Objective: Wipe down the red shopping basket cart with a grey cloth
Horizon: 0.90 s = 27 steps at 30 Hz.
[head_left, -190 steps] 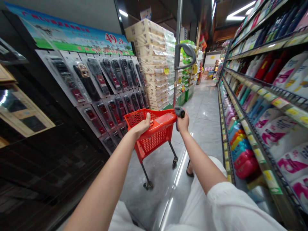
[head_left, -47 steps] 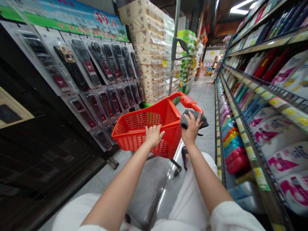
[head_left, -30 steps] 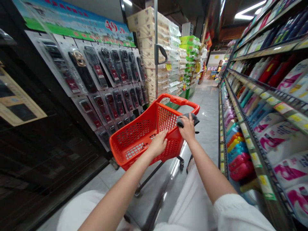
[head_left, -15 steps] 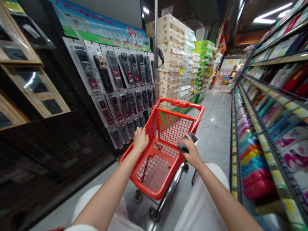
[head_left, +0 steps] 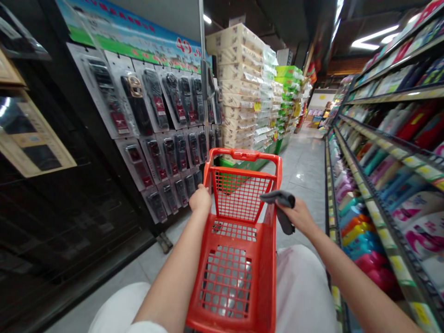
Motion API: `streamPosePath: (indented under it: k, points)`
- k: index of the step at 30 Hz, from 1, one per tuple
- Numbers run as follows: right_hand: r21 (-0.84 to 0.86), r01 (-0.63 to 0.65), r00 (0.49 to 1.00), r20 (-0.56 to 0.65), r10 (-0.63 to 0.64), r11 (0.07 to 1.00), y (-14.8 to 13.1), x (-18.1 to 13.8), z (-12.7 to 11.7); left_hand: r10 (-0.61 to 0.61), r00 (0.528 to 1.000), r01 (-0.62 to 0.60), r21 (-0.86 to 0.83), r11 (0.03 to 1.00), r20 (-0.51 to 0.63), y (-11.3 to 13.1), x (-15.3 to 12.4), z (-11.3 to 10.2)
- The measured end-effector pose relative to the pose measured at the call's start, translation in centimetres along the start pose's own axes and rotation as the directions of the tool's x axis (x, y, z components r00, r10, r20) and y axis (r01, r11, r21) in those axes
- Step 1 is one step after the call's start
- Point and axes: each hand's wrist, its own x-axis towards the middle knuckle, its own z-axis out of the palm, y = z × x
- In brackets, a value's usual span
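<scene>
A red plastic shopping cart stands in front of me between my knees, with a gridded back panel, a gridded floor and a bar across its far end. My left hand is closed round the upper edge of its left side. In my right hand is a folded dark grey cloth, pinched between thumb and fingers. That hand is at the cart's right side; whether it also touches the rim, I cannot tell. Part of the cloth hangs down outside the cart.
On the left, packaged belts hang beside a dark display case. Wrapped packs are stacked ahead, with green packs behind. Shelves of bottles line the right. Grey tiled floor runs along the aisle.
The cart has turned straighter and come nearer to me. My right hand with the cloth has moved to the right, outside the cart's side. My left hand stays on the left edge.
</scene>
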Motion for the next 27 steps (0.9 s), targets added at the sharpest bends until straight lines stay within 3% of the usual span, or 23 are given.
streamPosePath:
  k: [3,4,6,8,11,13,16,27]
  points:
    - [-0.123,-0.029,0.983,-0.182,0.006,0.992,-0.4,5.7,-0.3,-0.014,1.0,0.014,0.013,1.0,-0.024,-0.6,-0.8,0.0]
    - [-0.163,0.004,0.965,-0.258,-0.046,0.987,-0.7,7.4,0.1,-0.021,0.999,0.021,0.014,1.0,-0.027,-0.8,-1.0,0.0]
    - [-0.268,0.13,0.938,-0.278,-0.206,0.954,-1.2,10.1,1.6,-0.032,0.999,0.032,0.013,0.999,-0.026,-1.1,-1.4,0.0]
    - [-0.379,0.212,0.946,-0.153,-0.287,0.901,-1.4,11.5,4.2,-0.042,0.999,0.042,0.008,0.999,-0.021,-1.4,-1.7,0.1]
    - [-0.485,0.139,0.99,0.042,-0.136,0.864,-0.7,11.3,8.6,-0.059,0.998,0.059,0.004,0.998,-0.013,-1.7,-2.2,0.0]
    - [-0.522,0.024,1.0,0.027,-0.011,0.853,-0.1,10.6,11.2,-0.06,0.998,0.06,0.01,0.998,-0.012,-1.9,-2.4,-0.1]
    - [-0.557,-0.053,0.998,-0.053,0.028,0.829,-0.3,9.9,13.6,-0.045,0.999,0.045,0.024,0.999,-0.01,-2.3,-2.7,-0.3]
    - [-0.599,0.105,0.972,0.231,0.046,0.794,-10.5,11.1,22.8,-0.077,0.997,0.077,0.025,0.997,0.011,-3.2,-3.6,-0.7]
